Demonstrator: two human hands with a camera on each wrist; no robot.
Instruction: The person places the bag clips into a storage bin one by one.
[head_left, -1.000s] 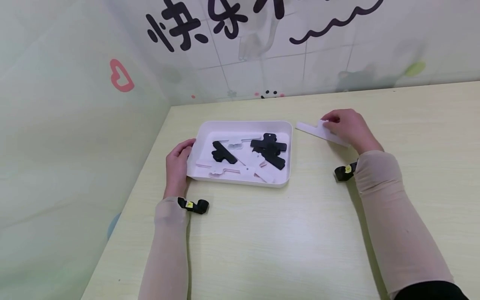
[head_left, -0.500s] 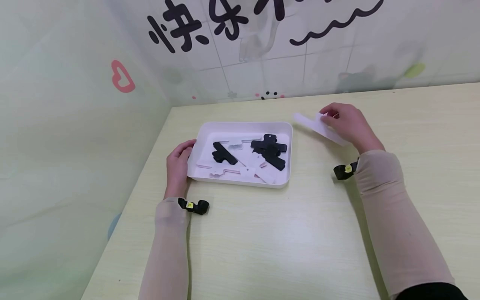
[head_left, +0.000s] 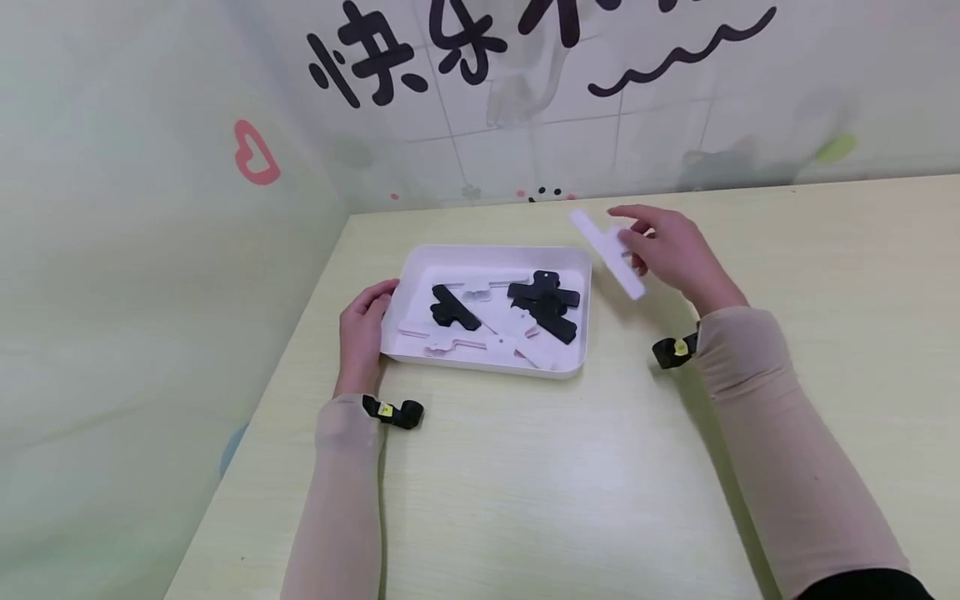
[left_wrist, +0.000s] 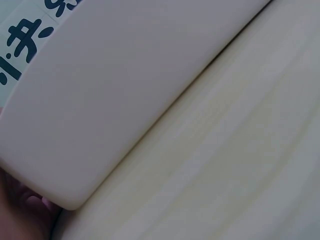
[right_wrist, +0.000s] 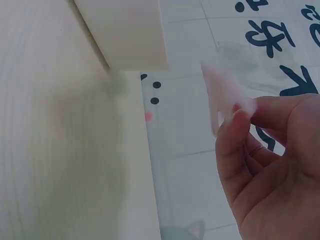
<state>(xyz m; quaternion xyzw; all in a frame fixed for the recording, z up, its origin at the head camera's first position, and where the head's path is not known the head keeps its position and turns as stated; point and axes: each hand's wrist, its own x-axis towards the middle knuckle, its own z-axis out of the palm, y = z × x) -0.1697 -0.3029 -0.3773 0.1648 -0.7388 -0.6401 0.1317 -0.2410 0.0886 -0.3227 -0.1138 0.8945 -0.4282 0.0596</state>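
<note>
My right hand (head_left: 667, 250) pinches a white clip (head_left: 609, 254) by its short handle, raised off the table just right of the tray. Seen edge-on in the right wrist view, the clip (right_wrist: 225, 97) is wedge-shaped and blurred, held between thumb and fingers. At its left end the white tray (head_left: 480, 367) is gripped by my left hand (head_left: 363, 333); some of those fingers are hidden by the wall. Inside lie several black clips (head_left: 454, 308) and white clips (head_left: 457, 340), some overlapping. The tray's outer wall (left_wrist: 120, 90) fills much of the left wrist view, fingers curled at its corner.
The pale wooden table (head_left: 525, 483) extends in front of the tray and to the right. A fabric backdrop (head_left: 135, 250) with printed black characters closes off the left side and the back. Both wrists carry small black cameras (head_left: 675, 350).
My right hand has lifted the white clip off the table and brought it left towards the tray, turning it steeper. My left hand stays at the tray, whose contents look unchanged.
</note>
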